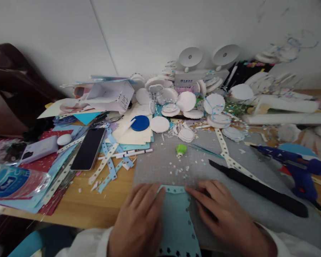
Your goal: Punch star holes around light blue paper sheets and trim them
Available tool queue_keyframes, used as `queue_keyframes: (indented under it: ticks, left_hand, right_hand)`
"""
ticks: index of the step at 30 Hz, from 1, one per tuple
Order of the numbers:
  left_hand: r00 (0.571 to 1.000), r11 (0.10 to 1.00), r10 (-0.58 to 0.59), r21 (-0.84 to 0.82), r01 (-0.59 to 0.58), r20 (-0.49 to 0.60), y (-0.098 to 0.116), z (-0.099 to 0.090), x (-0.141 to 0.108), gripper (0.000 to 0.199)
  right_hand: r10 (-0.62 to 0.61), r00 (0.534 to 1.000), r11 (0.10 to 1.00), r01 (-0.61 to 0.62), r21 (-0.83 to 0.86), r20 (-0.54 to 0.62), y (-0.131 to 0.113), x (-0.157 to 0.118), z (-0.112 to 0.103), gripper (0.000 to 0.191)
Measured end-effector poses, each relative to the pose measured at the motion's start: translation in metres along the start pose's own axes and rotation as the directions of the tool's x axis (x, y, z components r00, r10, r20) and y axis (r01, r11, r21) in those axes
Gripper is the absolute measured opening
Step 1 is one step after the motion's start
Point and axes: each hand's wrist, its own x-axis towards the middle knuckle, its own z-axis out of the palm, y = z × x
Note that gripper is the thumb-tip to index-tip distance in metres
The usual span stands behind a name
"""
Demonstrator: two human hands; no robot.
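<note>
A light blue sheet of paper point(176, 223) lies at the bottom middle, with small punched shapes along its top, right and near edges. Its top edge strip looks folded over. My left hand point(139, 221) grips the sheet's left side, fingertips at the top left corner. At the top right corner, the index finger of my right hand point(224, 214) touches the folded strip, its other fingers curled and the thumb partly hidden. Just beyond the sheet are tiny punched paper bits point(180, 169) and a small green craft punch point(181, 150). Tweezers point(207, 150) lie further right.
A black utility knife point(259, 187) and a blue glue gun point(296, 167) lie on the grey mat point(155, 167) at right. Punched strips point(109, 160) and a phone point(88, 149) are at left. White discs point(186, 101) pile up along the wall.
</note>
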Motion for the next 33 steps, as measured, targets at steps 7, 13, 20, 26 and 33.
queue_keyframes:
  ticks: [7,13,20,26,33]
  left_hand:
    - [0.980,0.988,0.019,0.144,-0.048,0.199,0.007,0.025,-0.010,0.071]
    - [0.945,0.996,0.056,0.054,-0.078,0.321,-0.007,0.019,-0.013,0.075]
    - [0.897,0.981,0.165,-0.157,-0.109,0.409,-0.028,0.000,0.005,0.076]
    - [0.903,0.975,0.224,-0.082,-0.209,0.367,-0.030,0.004,0.020,0.057]
    - [0.975,0.989,-0.117,0.107,0.098,0.190,0.009,0.024,-0.002,0.060]
  right_hand:
    - [0.075,0.996,0.992,-0.070,0.105,-0.048,0.001,-0.002,0.002,0.040]
    - [0.114,0.976,0.985,-0.087,0.147,-0.187,-0.001,-0.001,0.005,0.032]
    - [0.125,0.951,0.936,-0.208,-0.283,-0.283,0.037,-0.024,-0.023,0.024]
    - [0.226,0.942,0.843,-0.316,-0.435,-0.246,0.070,-0.049,-0.044,0.027]
    - [0.174,0.973,0.868,-0.224,-0.442,-0.152,0.068,-0.056,-0.049,0.039]
